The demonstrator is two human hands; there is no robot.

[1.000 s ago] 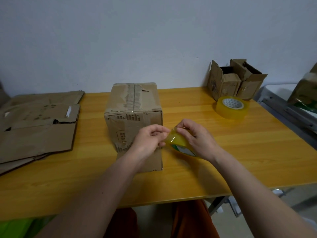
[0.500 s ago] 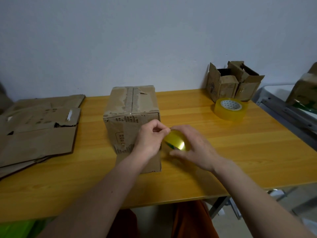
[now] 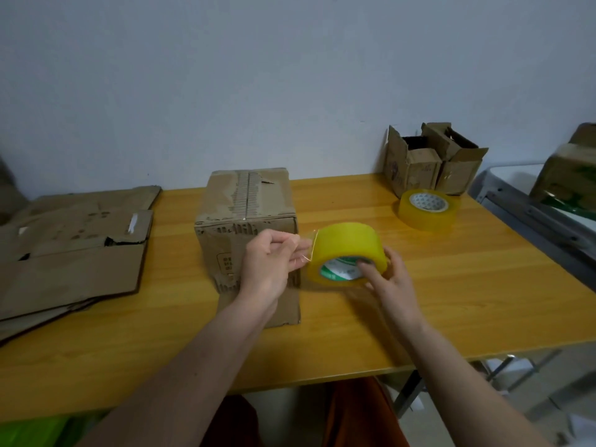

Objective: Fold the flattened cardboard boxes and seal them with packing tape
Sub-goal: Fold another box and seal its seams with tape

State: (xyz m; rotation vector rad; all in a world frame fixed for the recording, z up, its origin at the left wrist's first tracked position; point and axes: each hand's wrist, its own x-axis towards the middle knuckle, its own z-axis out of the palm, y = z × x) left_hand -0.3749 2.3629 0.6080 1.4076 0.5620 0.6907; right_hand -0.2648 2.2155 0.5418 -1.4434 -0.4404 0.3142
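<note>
Roll's come up and turned, and now I can see its green core. My right hand (image 3: pixel 385 279) holds the tape roll (image 3: pixel 346 254) just right of the folded box (image 3: pixel 246 233) on the surface (image 3: pixel 451 285), fingers hooked into the core. My left hand (image 3: pixel 271 262) pinches the freed tape end (image 3: pixel 308 248), a short strip peeled off. The start's found, so I'd judge sealing the top seam comes next.

wooden table (image 3: pixel 451 301) | white wall (image 3: pixel 225 75) | metal frame (image 3: pixel 532 221) right
</note>
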